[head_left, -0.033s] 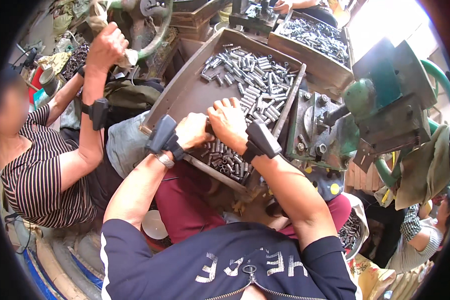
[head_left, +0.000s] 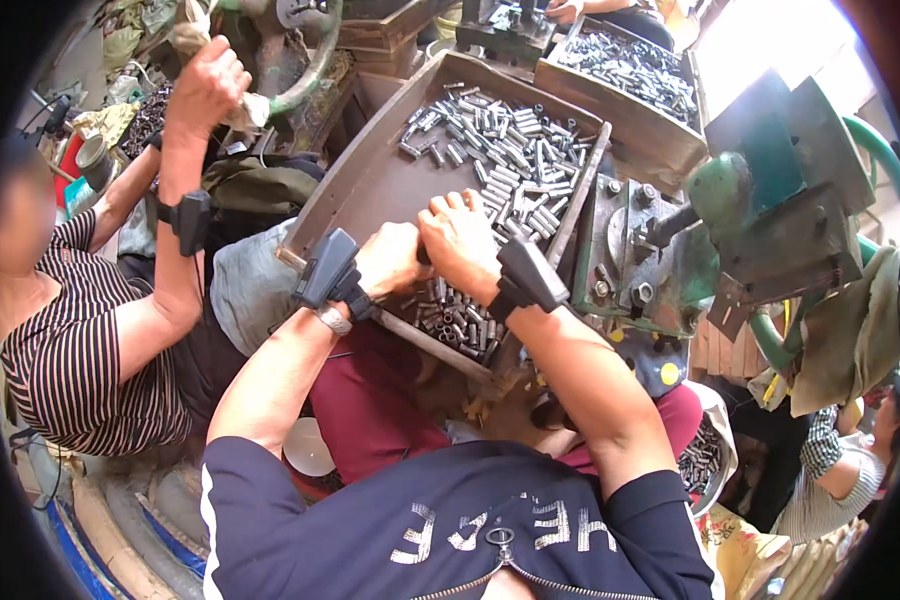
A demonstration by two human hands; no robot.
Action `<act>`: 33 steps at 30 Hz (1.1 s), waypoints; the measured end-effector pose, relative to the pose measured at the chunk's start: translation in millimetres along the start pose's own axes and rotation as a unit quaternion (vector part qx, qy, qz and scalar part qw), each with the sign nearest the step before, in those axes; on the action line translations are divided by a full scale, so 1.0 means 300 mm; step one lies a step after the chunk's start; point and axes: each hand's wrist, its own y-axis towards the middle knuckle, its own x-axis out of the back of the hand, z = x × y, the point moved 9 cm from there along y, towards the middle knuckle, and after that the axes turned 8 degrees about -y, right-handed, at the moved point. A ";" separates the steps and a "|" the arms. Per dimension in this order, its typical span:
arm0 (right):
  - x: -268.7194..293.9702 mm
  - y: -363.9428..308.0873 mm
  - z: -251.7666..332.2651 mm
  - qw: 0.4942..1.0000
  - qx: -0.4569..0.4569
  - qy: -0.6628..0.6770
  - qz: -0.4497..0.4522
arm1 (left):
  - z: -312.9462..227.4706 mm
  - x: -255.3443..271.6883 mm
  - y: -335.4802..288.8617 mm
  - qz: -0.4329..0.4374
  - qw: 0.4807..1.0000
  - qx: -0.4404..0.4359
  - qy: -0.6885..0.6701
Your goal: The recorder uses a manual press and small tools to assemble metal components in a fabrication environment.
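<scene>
My left hand point(head_left: 392, 260) and my right hand point(head_left: 458, 238) are side by side over a shallow wooden tray point(head_left: 370, 170). Both sets of fingers are curled. A small dark piece shows in the gap between the hands, too little of it visible to name. Silvery metal sleeves point(head_left: 515, 150) lie heaped in the tray's far and right parts, beyond my right hand. More short metal tubes point(head_left: 458, 325) fill the near corner, just below my hands. Each of my wrists carries a dark strapped-on box.
On the right stands a green machine press point(head_left: 720, 200) with a bolted steel base. Behind the tray sits a second wooden box point(head_left: 625, 145) of metal pieces. At left, a person in a striped top point(head_left: 80, 370) grips a cloth-wrapped lever. A white sack point(head_left: 715, 430) holds more pieces.
My two hands have shifted slightly and remain together over the tray. The person at left has moved an arm a little to the left.
</scene>
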 end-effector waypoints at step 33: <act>0.418 -0.594 -0.121 0.927 -0.201 0.301 -0.099 | -0.229 -0.027 -0.163 -0.111 0.980 -0.162 -0.023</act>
